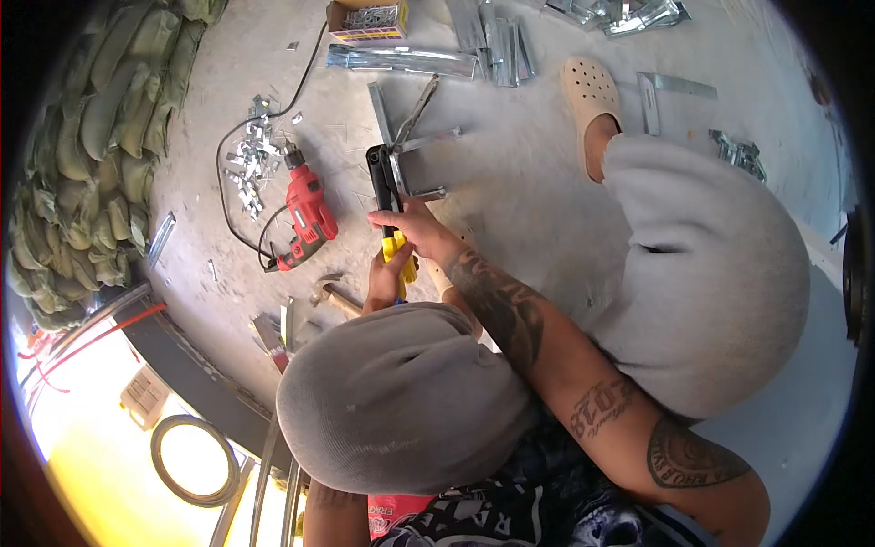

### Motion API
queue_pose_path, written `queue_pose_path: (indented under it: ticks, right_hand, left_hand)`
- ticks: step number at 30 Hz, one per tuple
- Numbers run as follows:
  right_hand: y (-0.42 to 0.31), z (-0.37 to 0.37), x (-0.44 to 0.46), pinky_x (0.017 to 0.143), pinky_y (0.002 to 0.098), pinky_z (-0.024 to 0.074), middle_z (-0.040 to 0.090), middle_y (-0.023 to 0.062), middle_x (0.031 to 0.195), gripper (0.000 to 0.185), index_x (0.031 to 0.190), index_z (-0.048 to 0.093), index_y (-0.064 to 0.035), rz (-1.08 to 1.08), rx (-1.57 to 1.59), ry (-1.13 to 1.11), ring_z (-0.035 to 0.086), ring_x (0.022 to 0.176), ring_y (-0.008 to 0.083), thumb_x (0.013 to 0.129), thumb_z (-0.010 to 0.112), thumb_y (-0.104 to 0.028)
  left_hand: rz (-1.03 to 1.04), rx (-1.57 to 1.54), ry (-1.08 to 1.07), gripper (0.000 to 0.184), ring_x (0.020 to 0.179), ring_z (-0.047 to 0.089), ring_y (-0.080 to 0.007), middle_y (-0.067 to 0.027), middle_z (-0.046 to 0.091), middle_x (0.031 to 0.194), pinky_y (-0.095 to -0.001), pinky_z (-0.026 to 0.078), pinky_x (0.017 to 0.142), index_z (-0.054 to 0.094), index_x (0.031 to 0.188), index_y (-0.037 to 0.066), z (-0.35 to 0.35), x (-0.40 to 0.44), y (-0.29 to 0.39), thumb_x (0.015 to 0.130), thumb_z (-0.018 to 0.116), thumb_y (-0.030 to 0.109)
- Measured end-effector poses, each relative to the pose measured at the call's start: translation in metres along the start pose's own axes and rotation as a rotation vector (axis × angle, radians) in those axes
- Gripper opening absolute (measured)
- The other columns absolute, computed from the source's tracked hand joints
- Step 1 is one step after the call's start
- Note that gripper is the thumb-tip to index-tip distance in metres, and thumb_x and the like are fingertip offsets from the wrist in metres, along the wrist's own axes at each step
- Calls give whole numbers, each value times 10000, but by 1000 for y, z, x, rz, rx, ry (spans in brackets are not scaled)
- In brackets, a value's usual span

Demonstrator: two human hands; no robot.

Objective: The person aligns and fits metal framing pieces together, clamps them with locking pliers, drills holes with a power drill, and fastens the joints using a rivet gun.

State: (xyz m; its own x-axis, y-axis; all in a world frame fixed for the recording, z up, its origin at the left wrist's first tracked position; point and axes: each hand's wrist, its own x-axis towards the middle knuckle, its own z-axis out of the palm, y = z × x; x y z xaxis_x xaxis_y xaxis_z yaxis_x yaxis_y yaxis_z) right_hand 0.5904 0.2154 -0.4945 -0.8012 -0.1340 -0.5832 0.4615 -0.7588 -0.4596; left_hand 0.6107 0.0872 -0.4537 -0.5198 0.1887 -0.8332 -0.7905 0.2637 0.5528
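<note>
Both of my hands are closed on a hand tool (383,182) with a black head and yellow handles. My right hand (419,225) wraps round it near the black part, the forearm tattooed. Lower down, my left hand (387,273) grips the yellow handle; my raised knee hides much of that arm. The black head lies against several thin metal strips (410,169) on the floor, some bent into angles. A red corded drill (310,214) lies left of the tool, beside small metal clips (255,150). A hammer (337,296) rests on the floor below the drill.
A box of small fasteners (369,20) stands at the top, near bundled metal strips (401,60). Stacked sacks (109,109) line the left side. The drill's cord (221,169) loops over the floor. A clog-shod foot (591,96) rests at the upper right. More brackets (738,155) lie beyond it.
</note>
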Motion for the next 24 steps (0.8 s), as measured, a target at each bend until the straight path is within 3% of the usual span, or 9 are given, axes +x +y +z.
queue_pose_path:
  ticks: [3, 8, 10, 13, 15, 16, 19, 21, 24]
  right_hand:
    - [-3, 8, -5, 651, 300, 478, 604, 21, 819, 216, 907, 611, -50, -43, 91, 60, 569, 680, 131, 818, 772, -164]
    - [-12, 28, -16, 651, 313, 471, 563, 37, 919, 450, 1131, 521, -40, -98, -227, -17, 537, 813, 134, 870, 746, -329]
    - [-12, 47, -25, 856, 350, 471, 604, 113, 1101, 572, 1234, 487, -14, -172, -360, -48, 576, 1011, 205, 907, 680, -441]
    - [-10, 52, -34, 1043, 356, 384, 576, 181, 1297, 679, 1356, 423, 43, -79, -514, -177, 539, 1216, 256, 958, 592, -481]
    - [3, 59, -38, 1019, 344, 404, 612, 194, 1229, 697, 1336, 453, 63, -137, -574, -367, 565, 1180, 258, 988, 491, -539]
    - [3, 57, -38, 997, 339, 413, 641, 222, 1182, 718, 1266, 541, 58, 43, -687, -350, 583, 1148, 267, 997, 406, -593]
    - [-23, 34, -44, 786, 399, 497, 714, 201, 900, 608, 1001, 704, 28, 170, -1155, -329, 666, 848, 285, 938, 533, -552]
    - [-67, 3, -40, 701, 407, 508, 700, 186, 776, 509, 893, 714, 23, 20, -1187, -396, 664, 721, 291, 895, 624, -478]
    - [-149, -34, -4, 700, 437, 524, 702, 162, 786, 302, 904, 721, -44, -117, -1601, -47, 678, 730, 330, 868, 634, -331]
  left_hand:
    - [194, 162, 211, 326, 553, 592, -132, -56, 621, 661, -280, 451, 505, 627, 973, -20, 15, 2, -5, 926, 666, 301]
    - [210, -40, 195, 290, 627, 635, -141, -68, 651, 703, -293, 486, 566, 633, 997, -11, 1, -22, -4, 904, 681, 259]
    - [146, 375, 242, 235, 653, 644, -145, -63, 663, 731, -295, 498, 601, 639, 1020, -1, -50, -40, 5, 903, 668, 201]
    - [-48, -10, 37, 292, 700, 653, -133, -33, 677, 818, -277, 503, 627, 630, 1080, 6, -114, -115, 59, 868, 725, 183]
    - [-20, 16, 147, 311, 714, 653, -126, -21, 678, 844, -272, 504, 634, 624, 1089, 4, -82, -162, 107, 857, 744, 173]
    - [-14, 8, 158, 309, 717, 654, -129, -24, 679, 846, -273, 504, 637, 623, 1089, 5, -88, -164, 102, 859, 742, 175]
    - [13, 35, 208, 301, 724, 656, -137, -34, 681, 851, -278, 506, 644, 622, 1087, 7, -103, -163, 72, 867, 735, 178]
    - [31, 102, 262, 296, 729, 658, -143, -41, 683, 855, -282, 506, 649, 621, 1086, 8, -107, -147, 41, 872, 730, 181]
    - [80, 287, 369, 289, 737, 660, -152, -52, 686, 861, -287, 507, 656, 620, 1085, 10, -93, -113, -8, 879, 723, 184]
